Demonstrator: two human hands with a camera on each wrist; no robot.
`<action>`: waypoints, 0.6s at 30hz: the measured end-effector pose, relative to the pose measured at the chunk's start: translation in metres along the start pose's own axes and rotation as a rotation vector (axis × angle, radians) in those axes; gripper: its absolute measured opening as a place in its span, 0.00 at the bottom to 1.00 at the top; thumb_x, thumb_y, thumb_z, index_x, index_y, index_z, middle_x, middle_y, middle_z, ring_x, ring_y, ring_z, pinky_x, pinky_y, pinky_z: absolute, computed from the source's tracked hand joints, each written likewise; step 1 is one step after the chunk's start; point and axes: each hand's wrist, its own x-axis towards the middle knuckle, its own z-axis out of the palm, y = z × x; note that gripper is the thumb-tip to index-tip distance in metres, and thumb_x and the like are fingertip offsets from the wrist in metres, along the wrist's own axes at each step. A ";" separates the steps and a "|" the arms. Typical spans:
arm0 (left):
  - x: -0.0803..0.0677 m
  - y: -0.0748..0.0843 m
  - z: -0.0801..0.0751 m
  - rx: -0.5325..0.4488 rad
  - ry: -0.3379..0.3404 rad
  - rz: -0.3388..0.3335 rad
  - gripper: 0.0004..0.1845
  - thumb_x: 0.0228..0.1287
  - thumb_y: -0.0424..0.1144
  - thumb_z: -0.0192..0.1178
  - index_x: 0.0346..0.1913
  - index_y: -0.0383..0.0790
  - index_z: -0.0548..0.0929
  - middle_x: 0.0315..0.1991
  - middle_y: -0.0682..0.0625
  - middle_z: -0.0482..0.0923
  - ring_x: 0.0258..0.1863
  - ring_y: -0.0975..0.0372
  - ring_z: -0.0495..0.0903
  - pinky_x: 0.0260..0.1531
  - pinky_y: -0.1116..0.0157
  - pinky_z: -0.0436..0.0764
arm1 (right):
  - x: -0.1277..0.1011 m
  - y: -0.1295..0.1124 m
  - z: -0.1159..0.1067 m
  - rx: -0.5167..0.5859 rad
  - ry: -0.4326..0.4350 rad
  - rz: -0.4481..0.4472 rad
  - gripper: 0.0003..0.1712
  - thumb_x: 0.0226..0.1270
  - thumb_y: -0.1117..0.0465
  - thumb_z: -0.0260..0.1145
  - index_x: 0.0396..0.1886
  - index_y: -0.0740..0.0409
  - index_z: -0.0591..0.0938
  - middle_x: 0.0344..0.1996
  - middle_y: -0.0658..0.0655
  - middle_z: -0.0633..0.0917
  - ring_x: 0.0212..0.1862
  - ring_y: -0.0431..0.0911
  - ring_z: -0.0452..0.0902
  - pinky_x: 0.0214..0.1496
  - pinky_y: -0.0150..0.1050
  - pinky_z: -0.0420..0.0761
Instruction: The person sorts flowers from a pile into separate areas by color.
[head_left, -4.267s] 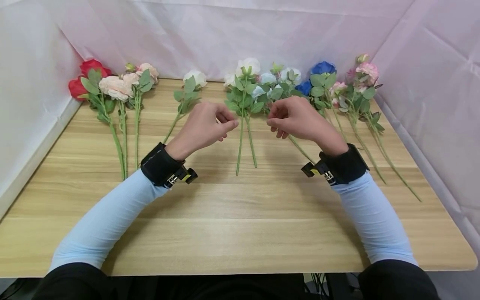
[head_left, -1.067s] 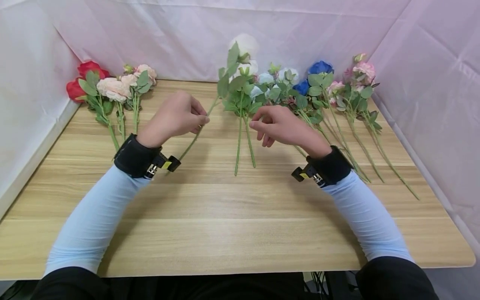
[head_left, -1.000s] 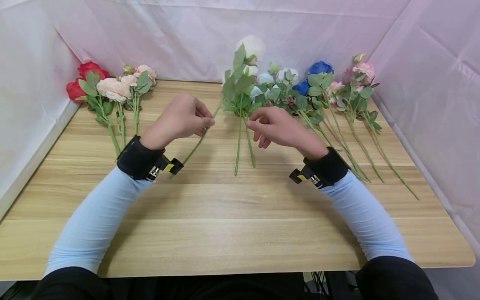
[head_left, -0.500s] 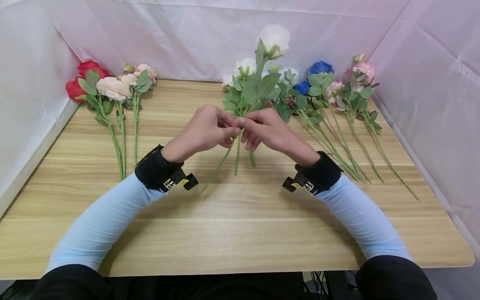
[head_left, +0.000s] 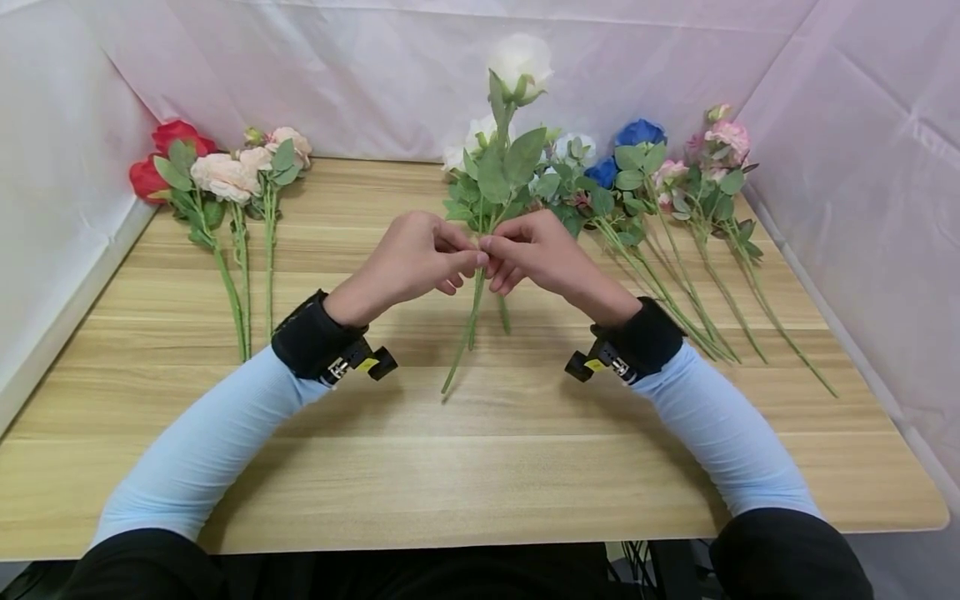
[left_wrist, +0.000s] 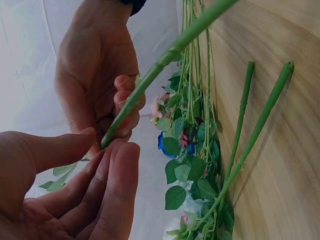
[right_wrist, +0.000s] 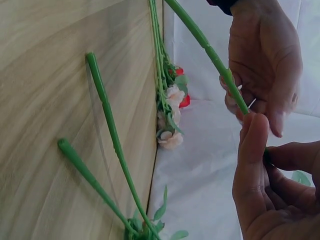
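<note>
A white rose (head_left: 519, 65) on a long green stem is held upright, tilted slightly, over the middle of the table. My left hand (head_left: 423, 258) pinches its stem between thumb and fingers. Right beside it my right hand (head_left: 551, 260) pinches the same stem, the fingertips of both hands nearly meeting. The lower stem (left_wrist: 165, 60) runs down toward me, past the left fingers. Behind it lie more white roses (head_left: 456, 158), partly covered by the held one's leaves; their two stem ends (right_wrist: 95, 75) rest on the wood.
At the back left lie red roses (head_left: 150, 177) and pale peach flowers (head_left: 225, 177). Pale blue flowers (head_left: 573, 148), blue roses (head_left: 640, 133) and pink flowers (head_left: 729, 137) lie at the back right, stems toward me. White cloth walls (head_left: 375, 75) enclose the wooden table (head_left: 525, 475).
My left hand has lifted the white rose from the left and brought it to the middle. My right hand has moved left to meet it and grip the stem. The stem now stands steeper.
</note>
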 end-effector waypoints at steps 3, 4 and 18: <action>-0.002 0.000 -0.007 0.016 0.034 -0.001 0.12 0.73 0.43 0.65 0.46 0.38 0.91 0.35 0.42 0.88 0.29 0.57 0.88 0.35 0.59 0.91 | 0.001 0.000 -0.005 -0.030 0.031 0.010 0.14 0.80 0.62 0.60 0.42 0.69 0.86 0.25 0.62 0.87 0.24 0.49 0.86 0.34 0.49 0.90; -0.002 0.000 -0.010 0.016 0.049 -0.001 0.12 0.73 0.44 0.65 0.46 0.38 0.91 0.35 0.43 0.88 0.30 0.57 0.88 0.35 0.60 0.91 | 0.001 0.000 -0.007 -0.045 0.043 0.013 0.14 0.80 0.61 0.60 0.42 0.69 0.86 0.25 0.60 0.87 0.24 0.49 0.86 0.34 0.49 0.90; -0.003 -0.002 -0.036 0.062 0.132 -0.056 0.16 0.73 0.50 0.64 0.47 0.41 0.90 0.36 0.47 0.88 0.33 0.58 0.88 0.37 0.63 0.90 | 0.015 -0.012 -0.028 -0.526 0.148 -0.005 0.20 0.81 0.56 0.56 0.31 0.58 0.88 0.24 0.59 0.87 0.25 0.49 0.86 0.34 0.43 0.89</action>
